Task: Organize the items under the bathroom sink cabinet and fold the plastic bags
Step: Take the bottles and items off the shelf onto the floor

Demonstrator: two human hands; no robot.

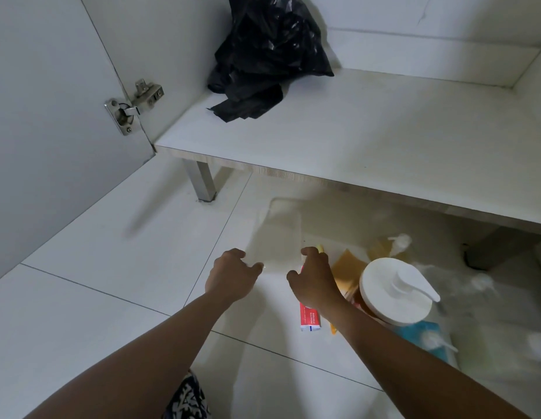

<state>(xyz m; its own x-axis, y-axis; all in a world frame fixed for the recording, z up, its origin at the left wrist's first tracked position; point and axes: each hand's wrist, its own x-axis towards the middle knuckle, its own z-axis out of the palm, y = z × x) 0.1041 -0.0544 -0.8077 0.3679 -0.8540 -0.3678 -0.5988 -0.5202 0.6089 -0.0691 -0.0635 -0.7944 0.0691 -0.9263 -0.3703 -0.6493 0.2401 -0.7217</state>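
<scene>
1. A clear plastic bag point(278, 237) hangs above the tiled floor point(112, 267), just in front of the cabinet shelf point(354, 131). It looks blurred.
2. The left hand point(233, 275) pinches its lower left corner with curled fingers. The right hand point(311, 279) grips its right edge in the same way.
3. Below the right hand lies a red toothpaste tube point(308, 319), and a pump bottle point(396, 293) with a white lid stands beside it.
4. A black plastic bag point(269, 49) sits crumpled at the back left of the shelf.

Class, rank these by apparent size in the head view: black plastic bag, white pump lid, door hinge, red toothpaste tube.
1. black plastic bag
2. white pump lid
3. door hinge
4. red toothpaste tube, unsure: the right hand hides part of it.
</scene>
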